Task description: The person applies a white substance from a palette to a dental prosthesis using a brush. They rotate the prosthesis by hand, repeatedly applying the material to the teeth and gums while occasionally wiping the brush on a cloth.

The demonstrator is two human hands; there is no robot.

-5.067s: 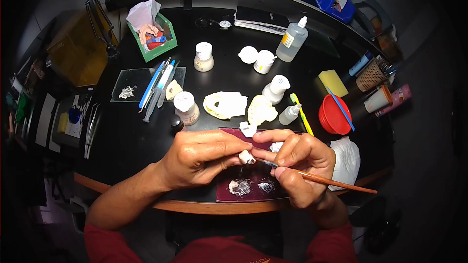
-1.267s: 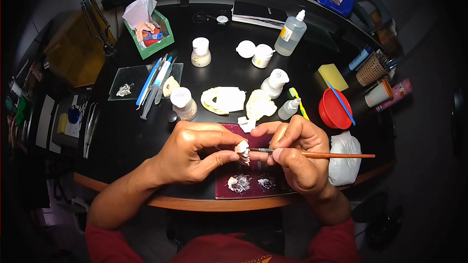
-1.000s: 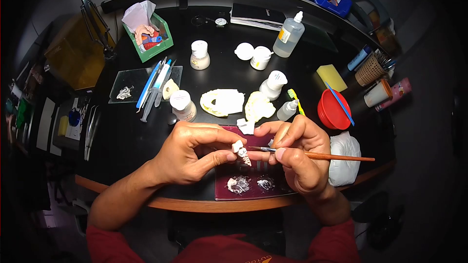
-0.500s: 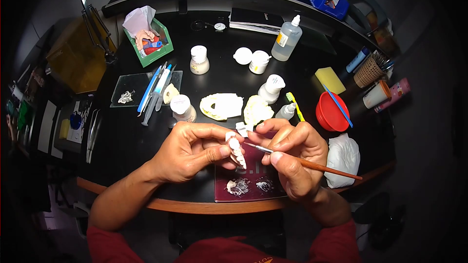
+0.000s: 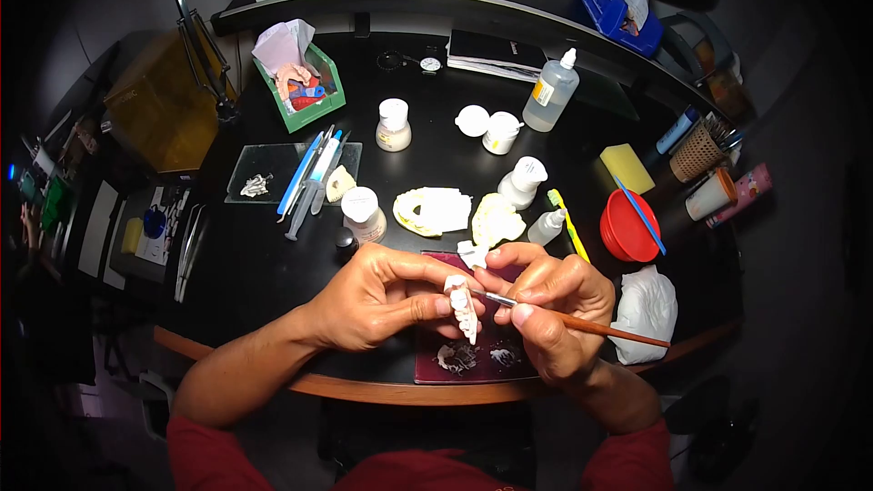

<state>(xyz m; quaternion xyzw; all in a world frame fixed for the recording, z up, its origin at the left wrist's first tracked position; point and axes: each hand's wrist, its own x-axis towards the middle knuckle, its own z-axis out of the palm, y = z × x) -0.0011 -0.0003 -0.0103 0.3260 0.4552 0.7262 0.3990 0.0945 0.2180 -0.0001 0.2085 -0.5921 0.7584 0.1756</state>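
Between thumb and fingers, my left hand (image 5: 377, 300) pinches a white row of model teeth (image 5: 463, 311), held upright over the bench. My right hand (image 5: 562, 309) grips a fine paintbrush (image 5: 605, 328) with a brown wooden handle like a pen. The brush tip points left and meets the upper right edge of the teeth; whether it presses on them is too small to tell. Below both hands lies a dark red slab (image 5: 435, 327) with two smears of white paste (image 5: 457, 359). A crumpled white tissue (image 5: 472, 255) sits just beyond the fingers.
Plaster dental models (image 5: 446, 211), powder jars (image 5: 364, 215) and a toothbrush (image 5: 569, 225) stand beyond my hands. A red bowl (image 5: 627, 227), wadded white cloth (image 5: 647, 309) and yellow sponge (image 5: 627, 169) are at right. Blue-handled tools (image 5: 307, 173) lie on a glass plate (image 5: 245, 164) at left.
The whole view has shifted slightly, so the bench sits lower and further right. The brush tip, earlier slightly apart from the teeth, now meets their edge. Both grips stay the same.
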